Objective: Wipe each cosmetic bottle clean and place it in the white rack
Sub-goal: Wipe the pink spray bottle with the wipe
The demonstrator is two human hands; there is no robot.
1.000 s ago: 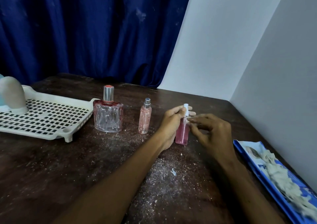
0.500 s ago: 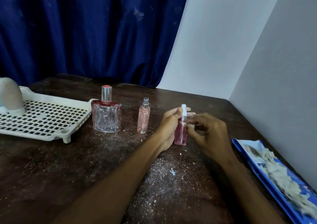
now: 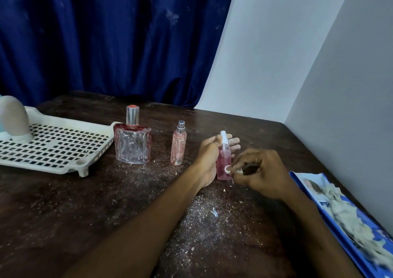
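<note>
Small pink plastic spray bottle [image 3: 223, 160] stands upright, nozzle up, gripped by the left hand [image 3: 207, 160]; the right hand [image 3: 263, 175] pinches a white wad [image 3: 228, 168].

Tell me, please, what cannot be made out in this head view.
Head view:
- White scrap pinched by the right hand: too small to identify.
- Pale object on the white rack: blurred, cut by left edge.
- Left hand fingers: partly hidden behind the pink spray bottle.
- Blue packet: cut by right edge.

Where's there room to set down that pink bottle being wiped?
White rack: its grid is bare right of the pale bottle. The table before the rack is free too. Crowded: between square bottle, slim bottle and left hand gripping the pink bottle.
</note>
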